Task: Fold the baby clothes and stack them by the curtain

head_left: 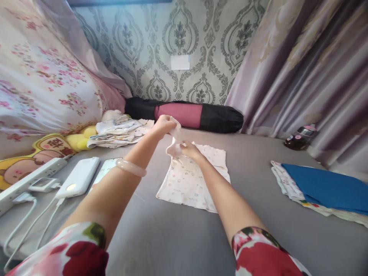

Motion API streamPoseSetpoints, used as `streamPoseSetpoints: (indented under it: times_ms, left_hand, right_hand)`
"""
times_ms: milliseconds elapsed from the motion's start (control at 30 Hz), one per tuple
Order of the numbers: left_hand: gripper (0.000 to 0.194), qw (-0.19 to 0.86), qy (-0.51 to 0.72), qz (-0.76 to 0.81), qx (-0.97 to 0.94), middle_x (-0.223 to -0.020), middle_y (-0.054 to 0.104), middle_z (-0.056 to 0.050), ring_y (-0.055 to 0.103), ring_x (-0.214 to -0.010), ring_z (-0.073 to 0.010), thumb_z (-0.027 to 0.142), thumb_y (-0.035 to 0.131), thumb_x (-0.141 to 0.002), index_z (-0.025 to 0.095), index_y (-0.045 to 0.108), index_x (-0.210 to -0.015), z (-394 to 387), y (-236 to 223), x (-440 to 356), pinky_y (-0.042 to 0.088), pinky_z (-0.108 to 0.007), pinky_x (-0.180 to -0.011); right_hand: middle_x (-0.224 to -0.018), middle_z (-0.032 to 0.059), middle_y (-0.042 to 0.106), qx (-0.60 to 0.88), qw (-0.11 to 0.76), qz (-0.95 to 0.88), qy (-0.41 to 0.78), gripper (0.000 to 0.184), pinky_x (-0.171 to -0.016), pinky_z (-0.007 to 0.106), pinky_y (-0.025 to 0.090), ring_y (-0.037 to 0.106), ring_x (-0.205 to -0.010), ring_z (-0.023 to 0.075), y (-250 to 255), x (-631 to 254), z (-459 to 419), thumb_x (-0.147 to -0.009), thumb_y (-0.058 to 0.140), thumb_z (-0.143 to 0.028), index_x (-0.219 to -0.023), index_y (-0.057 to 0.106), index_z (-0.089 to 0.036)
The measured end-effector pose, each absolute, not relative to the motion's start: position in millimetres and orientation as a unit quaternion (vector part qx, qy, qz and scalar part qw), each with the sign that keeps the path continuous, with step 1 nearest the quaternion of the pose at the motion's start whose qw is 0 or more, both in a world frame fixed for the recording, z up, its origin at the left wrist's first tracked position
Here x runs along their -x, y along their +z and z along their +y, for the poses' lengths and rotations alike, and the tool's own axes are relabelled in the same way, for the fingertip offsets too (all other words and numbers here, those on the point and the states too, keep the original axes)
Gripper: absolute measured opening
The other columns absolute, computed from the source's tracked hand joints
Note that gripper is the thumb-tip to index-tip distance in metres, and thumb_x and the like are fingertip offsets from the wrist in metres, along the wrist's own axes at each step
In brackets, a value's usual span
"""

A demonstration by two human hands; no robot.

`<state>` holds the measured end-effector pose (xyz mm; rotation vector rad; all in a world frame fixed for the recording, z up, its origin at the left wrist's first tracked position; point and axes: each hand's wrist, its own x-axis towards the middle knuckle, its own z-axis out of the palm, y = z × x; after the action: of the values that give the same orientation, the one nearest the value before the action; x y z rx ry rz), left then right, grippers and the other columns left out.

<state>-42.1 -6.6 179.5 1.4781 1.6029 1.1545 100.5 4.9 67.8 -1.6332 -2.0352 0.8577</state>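
Note:
A small white baby garment [189,182] with a faint print lies spread on the grey bed sheet, its lower edge toward me. My left hand [165,125] pinches a raised part of the cloth at the garment's far left, stretched up off the bed; it looks like a sleeve. Close by and lower, my right hand [189,150] has its fingers closed at the base of that raised part. Part of the garment's right side is hidden under my right forearm. A pale bangle [130,168] circles my left forearm.
Folded clothes [120,132] are piled at the back left. A blue folded cloth [324,186] tops another stack at right. A power strip [31,180], white power bank [79,177] and phone [107,168] lie left. A black and pink roll bag [178,115] lies along the wall.

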Motion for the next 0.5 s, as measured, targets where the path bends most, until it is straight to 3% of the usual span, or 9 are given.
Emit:
streamPoseSetpoints:
  times_ms: [100,200,300,367,433,500]
  left_hand:
    - [0.006,0.361,0.464,0.59,-0.553,-0.058,0.055,0.0,0.06,-0.06,-0.0168,0.013,0.062,-0.066,0.015,0.057,-0.069,-5.0,167.7,13.3,0.051,-0.03,-0.062]
    - [0.006,0.377,0.472,0.562,-0.565,-0.056,0.052,0.001,0.058,-0.057,-0.0147,0.013,0.061,-0.069,0.016,0.055,-0.068,-8.2,153.9,-17.4,0.047,-0.026,-0.057]
    - [0.009,0.399,0.458,0.547,-0.576,-0.066,0.06,-0.002,0.06,-0.063,-0.0148,0.02,0.064,-0.075,0.015,0.058,-0.076,-13.9,141.5,-42.5,0.047,-0.024,-0.057]
    - [0.021,0.446,0.442,0.525,-0.575,-0.082,0.068,-0.008,0.064,-0.071,-0.0158,0.033,0.064,-0.081,0.014,0.059,-0.088,-16.3,134.2,-49.3,0.049,-0.024,-0.062]
    - [0.032,0.48,0.442,0.517,-0.554,-0.097,0.07,-0.013,0.067,-0.078,-0.0166,0.044,0.057,-0.087,0.014,0.057,-0.098,-15.4,126.7,-45.1,0.051,-0.025,-0.066]
    - [0.032,0.461,0.459,0.55,-0.523,-0.103,0.07,-0.015,0.069,-0.083,-0.0171,0.042,0.048,-0.092,0.014,0.056,-0.104,-11.0,117.8,-30.7,0.051,-0.026,-0.069]
  right_hand:
    - [-0.112,0.0102,0.068,0.586,0.36,-0.56,0.461,0.034,-0.091,0.035,0.051,0.064,-0.099,0.0195,67.2,-132.9,-1.2,-0.097,0.036,-0.035,-0.115,0.059,-0.018]
    - [-0.103,0.0134,0.069,0.536,0.455,-0.375,0.605,0.037,-0.082,0.034,0.055,0.067,-0.084,0.017,62.0,-162.3,-12.1,-0.099,0.029,-0.034,-0.11,0.057,-0.013]
    - [-0.107,0.0167,0.068,0.489,0.481,-0.298,0.664,0.044,-0.082,0.037,0.055,0.068,-0.088,0.0193,53.7,-182.2,-22.0,-0.1,0.023,-0.039,-0.117,0.054,-0.013]
    - [-0.115,0.0179,0.066,0.475,0.485,-0.296,0.672,0.054,-0.083,0.041,0.055,0.067,-0.096,0.0219,48.5,-189.2,-25.9,-0.099,0.013,-0.044,-0.125,0.05,-0.014]
    - [-0.124,0.0174,0.062,0.456,0.494,-0.318,0.668,0.065,-0.085,0.045,0.054,0.065,-0.104,0.0237,44.9,-192.6,-27.9,-0.097,0.001,-0.049,-0.133,0.044,-0.015]
    - [-0.133,0.016,0.058,0.442,0.497,-0.354,0.658,0.074,-0.086,0.048,0.053,0.062,-0.11,0.0247,43.0,-194.5,-28.6,-0.094,-0.007,-0.055,-0.14,0.037,-0.018]
